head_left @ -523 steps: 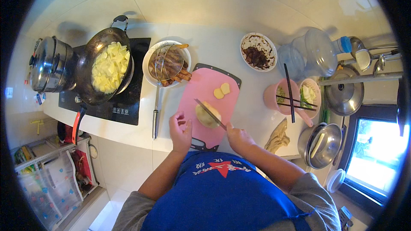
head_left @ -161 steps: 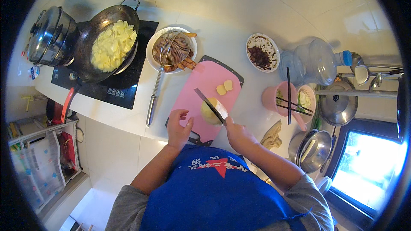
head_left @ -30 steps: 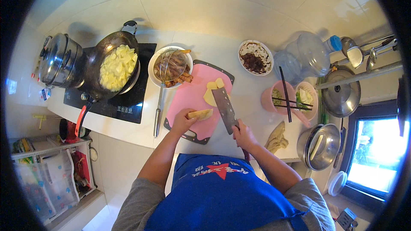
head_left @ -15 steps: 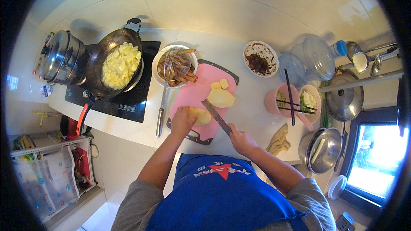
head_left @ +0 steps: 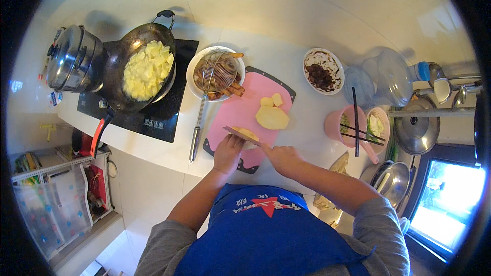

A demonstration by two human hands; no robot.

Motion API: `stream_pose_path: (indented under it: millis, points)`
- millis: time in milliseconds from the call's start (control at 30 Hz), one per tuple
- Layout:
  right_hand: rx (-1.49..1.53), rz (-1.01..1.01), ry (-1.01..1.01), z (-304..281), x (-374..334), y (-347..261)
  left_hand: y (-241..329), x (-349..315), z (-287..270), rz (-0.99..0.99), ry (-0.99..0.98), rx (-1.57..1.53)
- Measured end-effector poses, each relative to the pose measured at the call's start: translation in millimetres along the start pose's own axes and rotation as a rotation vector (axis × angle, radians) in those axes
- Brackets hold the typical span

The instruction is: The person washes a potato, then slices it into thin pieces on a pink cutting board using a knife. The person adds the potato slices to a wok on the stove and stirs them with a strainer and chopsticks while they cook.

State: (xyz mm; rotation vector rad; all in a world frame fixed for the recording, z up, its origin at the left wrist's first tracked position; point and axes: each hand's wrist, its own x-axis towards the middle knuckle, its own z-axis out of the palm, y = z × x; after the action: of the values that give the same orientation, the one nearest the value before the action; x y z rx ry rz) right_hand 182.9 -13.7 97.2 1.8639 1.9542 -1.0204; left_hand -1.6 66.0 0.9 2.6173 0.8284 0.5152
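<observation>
My right hand (head_left: 281, 159) is closed around the handle of a kitchen knife (head_left: 232, 131). Its blade lies across a peeled potato (head_left: 246, 133) near the front of a pink cutting board (head_left: 230, 107). Curled fingers of my left hand (head_left: 228, 154) press the potato from the near side, partly hiding it. A larger potato piece (head_left: 272, 117) rests farther back on the board, with two small chunks (head_left: 271, 100) just behind it. Whether the blade has gone into the potato is hard to see.
At left, a wok (head_left: 137, 36) of potato pieces stands on a black cooktop (head_left: 186, 61) beside a steel pot (head_left: 76, 66). A strainer (head_left: 220, 71) lies over a white bowl (head_left: 192, 83). To the right are a bowl of dark food (head_left: 322, 74), chopsticks (head_left: 356, 122) and a pink container (head_left: 333, 125).
The knife has moved left onto the potato, from beside the larger piece. My right hand has come nearer my left hand, which now sits lower on the potato. The view has shifted slightly.
</observation>
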Motion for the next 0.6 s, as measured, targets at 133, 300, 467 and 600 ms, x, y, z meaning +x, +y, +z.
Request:
stream_pose_path:
  millis: [133, 300, 467, 600]
  points:
    - [-0.001, -0.045, 0.064, -14, 3, 0, 3, 1, -4, -0.072, -0.086, -0.040]
    - [0.062, -0.039, -0.010, -25, 18, 2, 2, -1, -5, -0.048, -0.121, -0.023]
    - [0.085, -0.010, -0.087, -28, 21, -5, 2, -6, -3, -0.064, -0.147, -0.008]
    - [0.116, -0.005, -0.046, 8, 36, 9, 0, -5, 0, -0.025, -0.192, 0.010]
